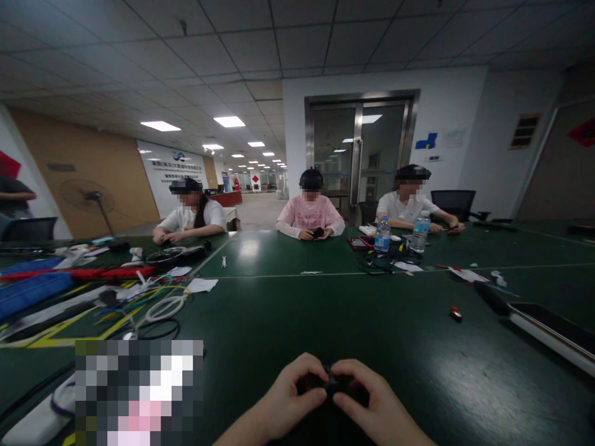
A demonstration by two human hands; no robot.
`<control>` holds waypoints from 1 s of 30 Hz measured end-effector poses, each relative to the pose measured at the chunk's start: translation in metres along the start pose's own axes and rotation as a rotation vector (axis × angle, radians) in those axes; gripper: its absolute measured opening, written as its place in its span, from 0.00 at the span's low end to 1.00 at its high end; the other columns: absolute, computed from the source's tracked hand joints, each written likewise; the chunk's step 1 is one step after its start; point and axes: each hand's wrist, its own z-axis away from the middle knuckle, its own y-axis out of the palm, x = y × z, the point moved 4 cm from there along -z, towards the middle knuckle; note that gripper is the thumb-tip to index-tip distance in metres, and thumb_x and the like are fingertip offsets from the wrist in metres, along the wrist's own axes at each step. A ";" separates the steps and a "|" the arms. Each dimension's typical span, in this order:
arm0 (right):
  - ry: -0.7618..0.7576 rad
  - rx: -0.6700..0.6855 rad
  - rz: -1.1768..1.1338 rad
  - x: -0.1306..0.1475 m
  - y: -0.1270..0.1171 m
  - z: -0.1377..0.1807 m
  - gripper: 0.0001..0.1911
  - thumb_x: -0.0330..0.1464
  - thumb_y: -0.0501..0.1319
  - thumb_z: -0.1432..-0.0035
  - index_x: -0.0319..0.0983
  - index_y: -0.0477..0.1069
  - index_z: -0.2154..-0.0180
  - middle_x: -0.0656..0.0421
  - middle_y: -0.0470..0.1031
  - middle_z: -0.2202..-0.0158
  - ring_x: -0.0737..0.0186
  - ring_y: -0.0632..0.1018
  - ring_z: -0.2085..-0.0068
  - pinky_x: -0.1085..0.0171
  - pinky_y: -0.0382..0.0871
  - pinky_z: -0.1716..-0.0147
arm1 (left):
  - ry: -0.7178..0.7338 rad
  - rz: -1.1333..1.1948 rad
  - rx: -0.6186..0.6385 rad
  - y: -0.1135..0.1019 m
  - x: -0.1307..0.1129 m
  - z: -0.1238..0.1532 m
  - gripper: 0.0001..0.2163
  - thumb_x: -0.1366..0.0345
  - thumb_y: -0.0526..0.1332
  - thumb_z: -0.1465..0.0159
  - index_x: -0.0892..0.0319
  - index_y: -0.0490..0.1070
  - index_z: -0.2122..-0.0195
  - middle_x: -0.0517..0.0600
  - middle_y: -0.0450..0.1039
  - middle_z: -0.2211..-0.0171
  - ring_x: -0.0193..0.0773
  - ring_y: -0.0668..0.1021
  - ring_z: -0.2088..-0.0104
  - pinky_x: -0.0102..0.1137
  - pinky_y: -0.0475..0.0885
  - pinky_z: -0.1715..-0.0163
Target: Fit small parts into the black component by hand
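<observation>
At the near edge of the green table point(297, 310), dead centre, the person's left hand point(288, 399) and right hand point(372, 406) are drawn close together, fingers curled inward, pinching a small black part point(331, 385) between their tips. The part sits right in the gap between the two hands, thumbs under it and forefingers arching over, so only a dark sliver shows and I cannot tell its shape. Off to the near left lies a tangle of coloured cables point(158, 297), with a blue tray point(28, 288) further left. To the right, well apart from the hands, a little red item point(456, 314) rests on the bare table, and beyond it a flat dark slab with a pale edge point(548, 325) lies at the right side. On the far side three people sit facing this way; the one in pink point(310, 217) has both hands on something dark too. Two water bottles point(382, 234) stand near the far right person.
</observation>
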 end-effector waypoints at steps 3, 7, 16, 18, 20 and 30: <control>0.020 -0.005 -0.004 -0.001 0.000 0.000 0.13 0.32 0.61 0.47 0.44 0.72 0.57 0.57 0.76 0.57 0.55 0.75 0.55 0.60 0.69 0.57 | -0.052 0.056 0.011 0.002 0.003 0.001 0.11 0.62 0.63 0.42 0.57 0.67 0.59 0.49 0.67 0.62 0.39 0.71 0.63 0.32 0.64 0.63; -0.004 -0.007 -0.016 -0.001 0.001 -0.001 0.10 0.32 0.61 0.46 0.43 0.74 0.61 0.56 0.76 0.58 0.55 0.75 0.56 0.61 0.69 0.58 | -0.124 0.092 0.004 0.003 0.010 0.004 0.24 0.69 0.65 0.45 0.54 0.59 0.48 0.50 0.66 0.57 0.41 0.72 0.58 0.34 0.65 0.59; -0.011 -0.004 -0.050 -0.001 0.001 -0.001 0.09 0.34 0.61 0.46 0.43 0.75 0.61 0.55 0.75 0.58 0.55 0.76 0.56 0.61 0.69 0.59 | -0.255 -0.039 0.072 0.003 -0.003 0.000 0.21 0.71 0.63 0.46 0.60 0.64 0.50 0.52 0.70 0.55 0.44 0.73 0.56 0.37 0.67 0.55; -0.010 0.001 -0.053 -0.001 0.001 -0.001 0.09 0.34 0.61 0.46 0.43 0.75 0.61 0.56 0.75 0.58 0.55 0.76 0.56 0.61 0.69 0.59 | -0.263 -0.060 0.080 0.003 -0.006 -0.001 0.20 0.70 0.64 0.46 0.60 0.66 0.52 0.51 0.71 0.58 0.42 0.73 0.59 0.35 0.68 0.58; -0.005 0.010 -0.055 -0.001 0.001 -0.001 0.09 0.33 0.62 0.47 0.43 0.74 0.61 0.56 0.75 0.58 0.55 0.76 0.57 0.61 0.69 0.59 | -0.253 -0.072 0.076 0.003 -0.007 -0.001 0.19 0.69 0.64 0.46 0.61 0.67 0.53 0.50 0.71 0.60 0.41 0.73 0.61 0.34 0.68 0.60; -0.008 0.010 -0.056 0.000 0.002 0.000 0.09 0.31 0.62 0.48 0.42 0.73 0.62 0.57 0.75 0.59 0.56 0.75 0.57 0.61 0.69 0.60 | -0.183 -0.007 0.089 0.004 -0.002 0.001 0.17 0.68 0.63 0.44 0.59 0.66 0.53 0.51 0.71 0.58 0.41 0.73 0.58 0.34 0.67 0.58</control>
